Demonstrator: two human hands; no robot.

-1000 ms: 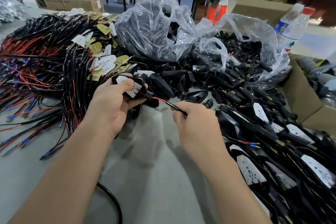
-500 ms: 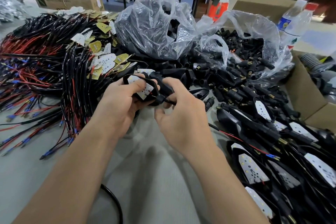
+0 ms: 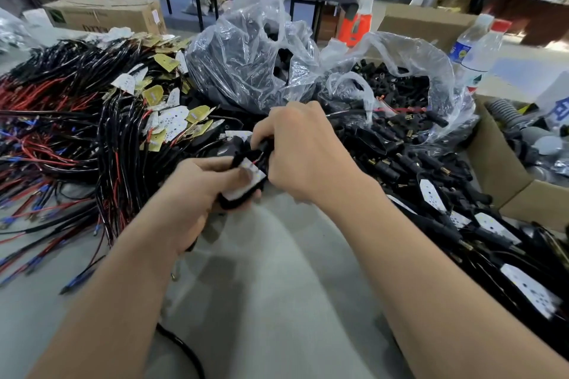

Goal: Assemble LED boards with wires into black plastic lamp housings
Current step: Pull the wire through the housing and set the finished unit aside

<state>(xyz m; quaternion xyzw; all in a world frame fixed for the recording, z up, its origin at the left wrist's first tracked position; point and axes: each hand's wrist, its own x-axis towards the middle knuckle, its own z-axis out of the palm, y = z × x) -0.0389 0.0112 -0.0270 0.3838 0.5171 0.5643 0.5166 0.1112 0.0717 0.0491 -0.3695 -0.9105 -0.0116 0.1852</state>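
Note:
My left hand (image 3: 197, 188) grips a black lamp housing (image 3: 238, 203) with a white LED board (image 3: 248, 183) lying in it, thumb pressed on the board. My right hand (image 3: 303, 152) curls over the housing's far end, its fingers pinching where the red and black wire (image 3: 257, 160) leaves the board. The fingertips hide that end of the housing. A heap of wired LED boards (image 3: 172, 123) with red and black leads lies to the left. Finished housings with boards (image 3: 489, 226) pile up on the right.
Two clear plastic bags (image 3: 255, 49) of black parts stand behind my hands. A cardboard box (image 3: 505, 175) and water bottles (image 3: 480, 52) sit at the right. Loose black connectors (image 3: 394, 144) cover the table right of centre. A black cable (image 3: 181, 344) runs under my left forearm.
My right hand moved from holding the wire out to the right, in to the housing's far end. The housing turned in my left hand, board now facing up toward me.

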